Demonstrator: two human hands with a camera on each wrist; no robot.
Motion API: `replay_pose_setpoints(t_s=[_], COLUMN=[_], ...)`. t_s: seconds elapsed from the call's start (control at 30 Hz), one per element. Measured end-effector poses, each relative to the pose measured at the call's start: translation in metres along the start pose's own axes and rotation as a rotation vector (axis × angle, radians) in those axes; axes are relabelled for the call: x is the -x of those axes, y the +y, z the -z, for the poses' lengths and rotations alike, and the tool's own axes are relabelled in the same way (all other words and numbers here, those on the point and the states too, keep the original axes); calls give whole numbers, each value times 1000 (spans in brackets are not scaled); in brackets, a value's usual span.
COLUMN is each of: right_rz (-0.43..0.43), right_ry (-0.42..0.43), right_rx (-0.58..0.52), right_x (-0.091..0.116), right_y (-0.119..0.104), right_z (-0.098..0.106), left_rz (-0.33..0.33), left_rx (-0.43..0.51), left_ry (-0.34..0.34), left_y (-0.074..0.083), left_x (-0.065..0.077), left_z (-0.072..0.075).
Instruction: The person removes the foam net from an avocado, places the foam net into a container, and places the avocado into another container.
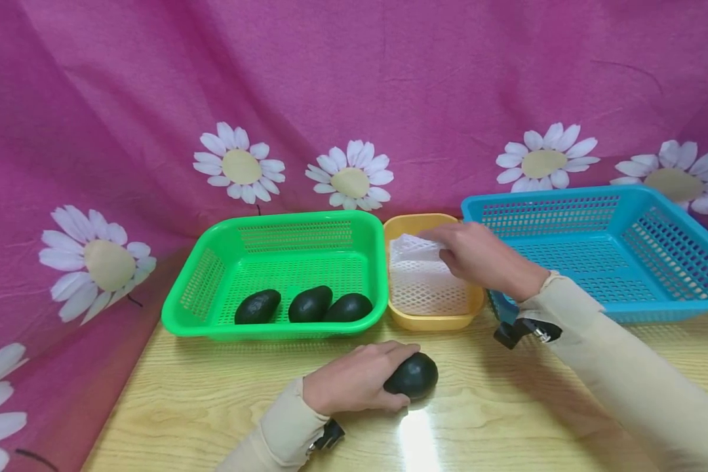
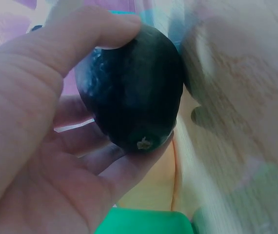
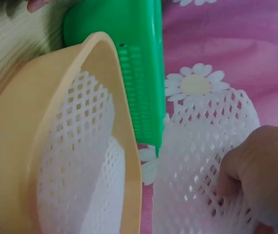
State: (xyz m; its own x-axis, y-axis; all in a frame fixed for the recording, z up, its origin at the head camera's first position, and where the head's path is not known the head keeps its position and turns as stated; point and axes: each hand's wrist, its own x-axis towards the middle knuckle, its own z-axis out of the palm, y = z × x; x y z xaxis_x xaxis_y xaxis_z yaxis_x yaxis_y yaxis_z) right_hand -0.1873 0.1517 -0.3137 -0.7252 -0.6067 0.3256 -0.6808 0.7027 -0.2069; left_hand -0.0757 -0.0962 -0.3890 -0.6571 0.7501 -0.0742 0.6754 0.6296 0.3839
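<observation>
My left hand [image 1: 362,377] grips a dark avocado [image 1: 415,376] low over the table, in front of the baskets. In the left wrist view the thumb lies over the avocado [image 2: 134,87] and the fingers curl beneath it. A white foam net sleeve [image 3: 202,161] is pinched between the thumb and fingers of my right hand [image 3: 261,175], raised above the yellow basket. More white foam nets [image 3: 88,117] lie inside the yellow basket [image 1: 433,322]. In the head view the right hand [image 1: 478,255] reaches over that basket's right side.
To the left stands a green basket [image 1: 283,219] with three avocados [image 1: 311,304] along its near side. A blue basket [image 1: 572,259] stands at the right, beside the yellow one. Behind them hangs a pink cloth [image 1: 354,78] with daisies. The wooden table [image 1: 212,393] is shiny.
</observation>
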Motion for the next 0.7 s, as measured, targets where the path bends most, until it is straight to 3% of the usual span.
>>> replay_pose_setpoints(t_s=[0.4,0.6,0.7], right_rz=[-60,-156,-164], right_ry=[-41,-118,-166], right_rx=[27,36,52], right_x=[-19,-25,-27], right_y=[12,14,13], right_z=[-13,-20,-22], left_rz=[4,5,3], left_rx=[1,-3,-13], left_ry=[-5,-6,-3], left_y=[-1,0,0], left_x=[-2,-1,0], left_z=[-1,0,0])
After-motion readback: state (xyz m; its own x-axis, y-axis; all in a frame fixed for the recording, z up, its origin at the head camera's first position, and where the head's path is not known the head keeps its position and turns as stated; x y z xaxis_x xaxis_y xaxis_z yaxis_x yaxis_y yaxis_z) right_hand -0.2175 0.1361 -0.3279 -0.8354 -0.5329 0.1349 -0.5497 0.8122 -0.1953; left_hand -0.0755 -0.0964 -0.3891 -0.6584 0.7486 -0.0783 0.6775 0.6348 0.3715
